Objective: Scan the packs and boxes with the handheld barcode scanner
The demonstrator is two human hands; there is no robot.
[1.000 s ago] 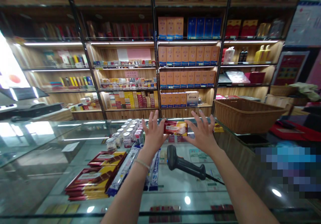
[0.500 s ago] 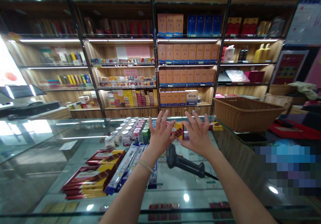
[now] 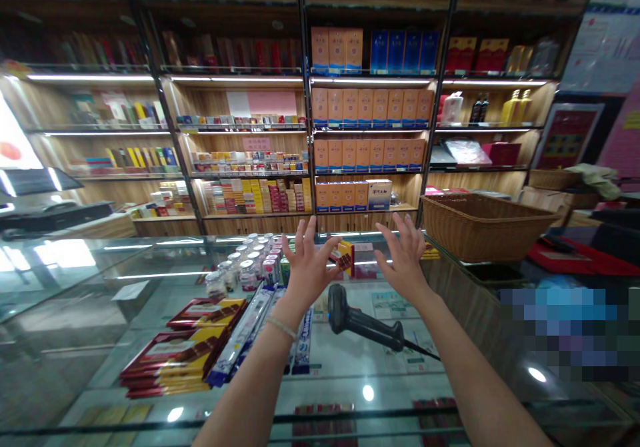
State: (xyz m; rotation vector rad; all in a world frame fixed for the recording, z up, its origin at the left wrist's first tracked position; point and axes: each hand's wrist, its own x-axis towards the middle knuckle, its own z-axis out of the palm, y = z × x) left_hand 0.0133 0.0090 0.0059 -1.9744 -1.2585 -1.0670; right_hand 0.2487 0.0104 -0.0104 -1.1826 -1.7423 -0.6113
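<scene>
A small red-and-yellow chocolate bar (image 3: pixel 345 257) is pinched between the thumb and index finger of my left hand (image 3: pixel 307 268), its other fingers raised. My right hand (image 3: pixel 404 260) is apart from the bar, fingers spread and nothing in them. Below both hands a black barcode scanner (image 3: pixel 367 323) lies on the glass counter, its cable running right. More red-and-yellow chocolate bars (image 3: pixel 193 350) are stacked at left, and a few yellow packs (image 3: pixel 431 251) show just beyond my right hand. Long blue-and-white packets (image 3: pixel 245 330) lie beside the stack, partly behind my left forearm.
Several small lidded jars and cans (image 3: pixel 250 270) stand in rows left of my left hand. A brown wicker basket (image 3: pixel 485 230) sits on the right. Beyond the glass counter (image 3: pixel 360 370), wooden shelves (image 3: pixel 367 219) hold boxes and bottles. A dark screen (image 3: pixel 37 183) stands at far left.
My right hand has come off the chocolate bar and moved away to its right. My left hand keeps the bar and has shifted slightly left in view.
</scene>
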